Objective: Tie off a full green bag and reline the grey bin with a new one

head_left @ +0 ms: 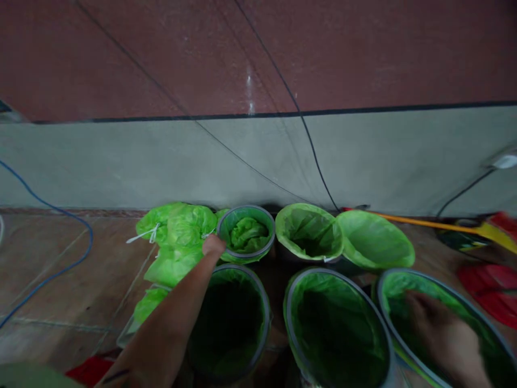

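Observation:
My left hand (214,246) reaches forward with its fingers curled, at the left edge of a small round bin (246,253) with a grey rim. It touches the place where that rim meets a pile of bright green plastic bags (181,226) tied with white strings. What its fingers close on is hidden. A crumpled green bag (249,235) lies inside the small bin. At the lower right, my right hand (448,334) is smeared by motion over a larger bin with a green liner (430,283). Its fingers cannot be made out.
Two more lined bins, a middle one (288,302) and a left one (264,302), stand in front. Behind are two open green-lined bins (309,207) (375,242) by the wall. An orange-handled tool (428,221) and a red dustpan-like object (490,291) lie right; a blue cable (60,210) runs left.

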A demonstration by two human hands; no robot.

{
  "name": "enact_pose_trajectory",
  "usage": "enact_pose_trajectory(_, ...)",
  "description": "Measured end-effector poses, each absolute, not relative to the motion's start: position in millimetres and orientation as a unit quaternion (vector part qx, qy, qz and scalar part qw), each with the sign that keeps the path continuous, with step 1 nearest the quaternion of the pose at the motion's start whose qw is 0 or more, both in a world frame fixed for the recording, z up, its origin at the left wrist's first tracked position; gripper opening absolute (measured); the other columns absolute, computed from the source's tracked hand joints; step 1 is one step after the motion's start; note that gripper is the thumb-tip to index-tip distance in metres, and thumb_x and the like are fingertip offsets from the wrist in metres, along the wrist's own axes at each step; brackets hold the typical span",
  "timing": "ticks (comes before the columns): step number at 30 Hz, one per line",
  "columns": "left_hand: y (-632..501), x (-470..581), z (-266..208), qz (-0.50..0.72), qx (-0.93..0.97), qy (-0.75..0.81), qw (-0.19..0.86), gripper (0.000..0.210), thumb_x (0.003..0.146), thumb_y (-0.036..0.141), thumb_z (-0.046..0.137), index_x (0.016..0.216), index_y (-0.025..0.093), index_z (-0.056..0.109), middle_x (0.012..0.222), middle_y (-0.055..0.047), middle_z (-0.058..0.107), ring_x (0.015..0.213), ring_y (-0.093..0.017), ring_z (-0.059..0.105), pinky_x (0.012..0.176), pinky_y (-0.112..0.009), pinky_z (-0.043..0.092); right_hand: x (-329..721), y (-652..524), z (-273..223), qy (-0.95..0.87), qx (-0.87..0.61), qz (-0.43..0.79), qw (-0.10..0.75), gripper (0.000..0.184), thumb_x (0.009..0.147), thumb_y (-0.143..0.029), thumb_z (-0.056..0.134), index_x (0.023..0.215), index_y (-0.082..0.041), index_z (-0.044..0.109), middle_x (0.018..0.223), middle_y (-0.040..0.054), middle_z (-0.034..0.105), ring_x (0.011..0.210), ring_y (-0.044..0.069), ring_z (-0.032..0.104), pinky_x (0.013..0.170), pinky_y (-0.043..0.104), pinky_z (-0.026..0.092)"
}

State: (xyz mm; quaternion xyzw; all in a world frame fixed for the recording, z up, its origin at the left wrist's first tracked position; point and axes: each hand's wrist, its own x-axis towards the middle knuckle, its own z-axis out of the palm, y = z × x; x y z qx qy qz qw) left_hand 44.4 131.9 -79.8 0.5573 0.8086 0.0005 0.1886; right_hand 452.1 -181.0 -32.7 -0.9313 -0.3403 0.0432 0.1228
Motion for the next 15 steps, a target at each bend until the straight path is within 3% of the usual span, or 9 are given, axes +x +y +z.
enact_pose_trajectory(2, 138, 41, -83, -0.01, 0.571, 0.797, 0.198, 0.031, 0.085, 0.03, 0.057, 0.103, 0.009, 0.07, 0.109, -0.02, 0.072, 0.103, -0.031, 0.069, 0.08, -0.033, 0.055, 405, -119, -44, -0.52, -0.826, 0.114, 0.185, 0.032, 0.091, -0.035, 0.042, 0.109, -0.024, 0.067, 0.111, 0.0103, 0.07, 0.096, 0.025, 0.068, 0.089, 0.036, 0.054)
enact_pose_trajectory(5, 142, 41, -87, 0.002, 0.567, 0.798, 0.204, 0.033, 0.083, 0.027, 0.058, 0.108, 0.007, 0.069, 0.111, -0.021, 0.071, 0.105, -0.032, 0.068, 0.083, -0.035, 0.055, 318, -40, -55, -0.72, -0.665, 0.138, 0.145, 0.036, 0.093, -0.024, 0.04, 0.12, -0.02, 0.063, 0.123, 0.0089, 0.065, 0.115, 0.022, 0.059, 0.106, 0.034, 0.042)
enact_pose_trajectory(7, 145, 42, -90, 0.009, 0.566, 0.795, 0.219, 0.036, 0.081, 0.024, 0.06, 0.111, 0.006, 0.068, 0.112, -0.023, 0.07, 0.108, -0.033, 0.067, 0.085, -0.035, 0.055, 268, -1, -60, -0.782, -0.606, 0.129, 0.067, 0.041, 0.091, -0.014, 0.041, 0.126, -0.018, 0.06, 0.126, 0.01, 0.062, 0.117, 0.023, 0.055, 0.106, 0.035, 0.04)
enact_pose_trajectory(10, 150, 40, -96, 0.012, 0.56, 0.792, 0.244, 0.04, 0.079, 0.022, 0.061, 0.115, 0.006, 0.066, 0.112, -0.024, 0.07, 0.11, -0.033, 0.066, 0.088, -0.036, 0.055, 222, 38, -69, -0.814, -0.567, 0.113, -0.046, 0.035, 0.09, -0.008, 0.041, 0.117, -0.015, 0.063, 0.117, 0.0125, 0.065, 0.113, 0.025, 0.055, 0.101, 0.036, 0.041)
enact_pose_trajectory(15, 155, 33, -101, 0.007, 0.568, 0.777, 0.273, 0.037, 0.08, 0.019, 0.059, 0.114, 0.007, 0.066, 0.112, -0.023, 0.07, 0.112, -0.032, 0.065, 0.091, -0.035, 0.053, 208, 64, -82, -0.826, -0.543, 0.086, -0.124, 0.028, 0.091, -0.008, 0.041, 0.104, -0.014, 0.066, 0.109, 0.0137, 0.067, 0.107, 0.026, 0.057, 0.093, 0.036, 0.044)
